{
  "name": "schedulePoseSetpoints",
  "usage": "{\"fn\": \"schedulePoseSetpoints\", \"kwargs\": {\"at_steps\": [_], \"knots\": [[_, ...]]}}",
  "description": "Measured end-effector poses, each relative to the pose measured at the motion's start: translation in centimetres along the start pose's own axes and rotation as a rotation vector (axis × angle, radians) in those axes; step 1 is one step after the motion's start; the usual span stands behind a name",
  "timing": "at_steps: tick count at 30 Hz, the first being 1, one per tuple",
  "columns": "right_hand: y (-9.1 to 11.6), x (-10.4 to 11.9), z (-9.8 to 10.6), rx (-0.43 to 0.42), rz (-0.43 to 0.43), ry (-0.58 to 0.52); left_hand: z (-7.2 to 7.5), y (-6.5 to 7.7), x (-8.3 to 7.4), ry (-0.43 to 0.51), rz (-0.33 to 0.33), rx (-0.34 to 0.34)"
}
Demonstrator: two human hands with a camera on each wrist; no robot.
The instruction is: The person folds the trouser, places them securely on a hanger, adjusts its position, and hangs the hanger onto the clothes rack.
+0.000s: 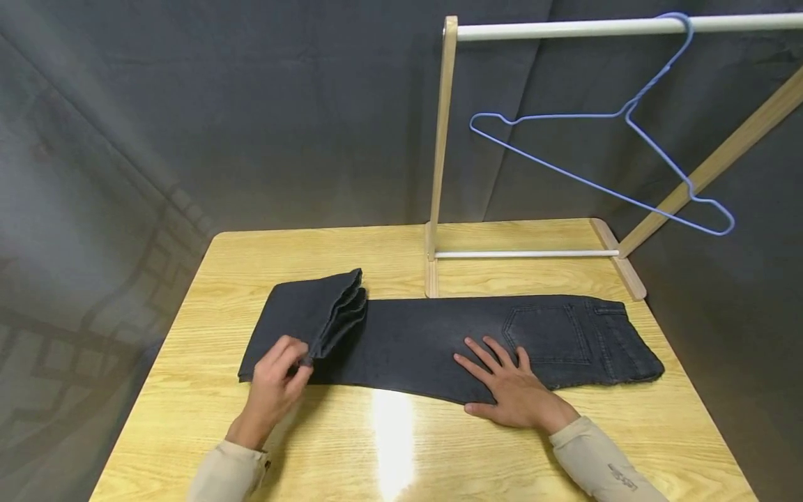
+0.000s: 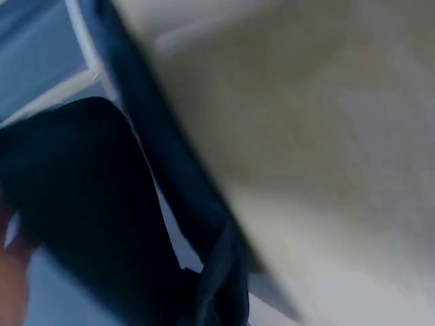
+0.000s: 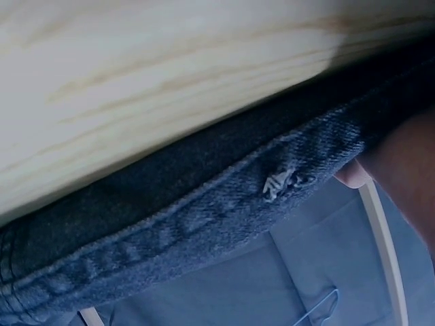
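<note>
Dark jeans (image 1: 414,338) lie lengthwise across the wooden table, waistband and back pocket to the right, legs stacked one on the other. At the left, the leg ends are folded over toward the middle, their hems lifted a little off the fabric. My left hand (image 1: 276,376) pinches the near corner of the hems. Spread out on the jeans, left of the pocket, my right hand (image 1: 511,390) rests with straight fingers. In the right wrist view the seam edge of the jeans (image 3: 204,204) runs beside that hand. The left wrist view is blurred, with dark cloth (image 2: 81,190) near the fingers.
A clothes rack with wooden posts (image 1: 442,139) and a white top rail (image 1: 564,29) stands at the table's back right. From the rail hangs a blue wire hanger (image 1: 564,171). Grey curtains (image 1: 282,125) surround the wooden table (image 1: 339,446).
</note>
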State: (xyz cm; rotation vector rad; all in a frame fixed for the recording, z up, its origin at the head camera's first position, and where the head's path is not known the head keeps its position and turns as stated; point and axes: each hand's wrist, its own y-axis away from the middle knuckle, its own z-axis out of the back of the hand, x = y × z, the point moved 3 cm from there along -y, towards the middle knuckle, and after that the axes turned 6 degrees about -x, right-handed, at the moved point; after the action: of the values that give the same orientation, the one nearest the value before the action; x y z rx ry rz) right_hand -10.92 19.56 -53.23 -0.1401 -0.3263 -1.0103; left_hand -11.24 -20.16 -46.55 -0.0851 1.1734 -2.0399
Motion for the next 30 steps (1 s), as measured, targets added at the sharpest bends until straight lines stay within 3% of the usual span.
{"fn": "schedulePoseSetpoints", "kwargs": {"at_steps": [4, 6, 7, 11, 17, 21, 25, 28, 30], "knots": [[0.0, 0.1, -0.1, -0.009, 0.011, -0.021, -2.3, 2.0, -0.8, -0.134, -0.037, 0.514], [0.0, 0.1, -0.2, -0.018, 0.017, -0.019, -2.9, 2.8, -0.9, -0.180, -0.018, 0.693], [0.0, 0.0, -0.2, -0.024, 0.020, -0.014, -3.1, 2.9, -0.9, -0.183, 0.006, 0.741], [0.0, 0.0, -0.2, -0.006, 0.009, -0.002, -3.0, 2.6, -0.6, -0.116, 0.058, 0.796], [-0.3, 0.1, -0.2, 0.037, -0.007, -0.006, -1.8, 1.8, 0.2, 0.074, 0.162, 0.830], [-0.3, 0.1, -0.2, 0.046, -0.012, -0.004, -1.0, 0.9, 0.1, 0.102, 0.187, 0.745], [-0.2, 0.0, -0.1, 0.042, -0.010, 0.000, -1.1, 0.7, -0.7, 0.065, 0.123, 0.668], [-0.2, 0.0, 0.0, 0.029, -0.005, -0.004, -2.0, 1.4, -1.3, 0.059, 0.095, 0.756], [-0.2, 0.0, -0.1, 0.016, 0.003, -0.010, -2.5, 2.0, -1.3, 0.070, 0.112, 0.839]]}}
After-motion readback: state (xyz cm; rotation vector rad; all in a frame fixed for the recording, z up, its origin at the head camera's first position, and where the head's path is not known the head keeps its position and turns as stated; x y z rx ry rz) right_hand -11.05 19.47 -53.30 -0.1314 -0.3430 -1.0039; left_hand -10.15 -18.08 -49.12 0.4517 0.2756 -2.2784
